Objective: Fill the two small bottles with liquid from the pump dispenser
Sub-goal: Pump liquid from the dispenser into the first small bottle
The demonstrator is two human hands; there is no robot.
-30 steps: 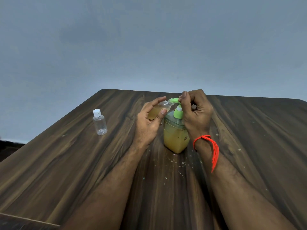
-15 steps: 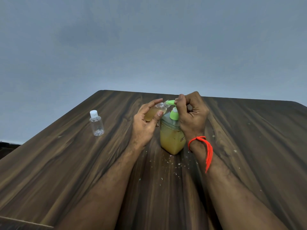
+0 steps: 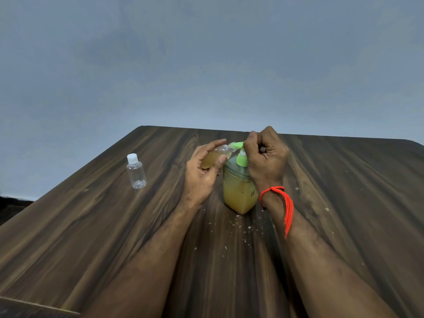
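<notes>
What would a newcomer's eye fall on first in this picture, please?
Mid-table, the green-topped pump dispenser of amber liquid, its head under the right hand. The left hand tilts a partly filled small bottle to the nozzle. A capped empty bottle stands apart at left.

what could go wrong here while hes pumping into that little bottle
1. The left hand holds the small bottle tilted, its narrow mouth at the green pump nozzle; a slip could send liquid onto the table.
2. That bottle already looks mostly full, so more pumps by the right hand may overflow it.
3. Pressing down may tip the dispenser.
</notes>
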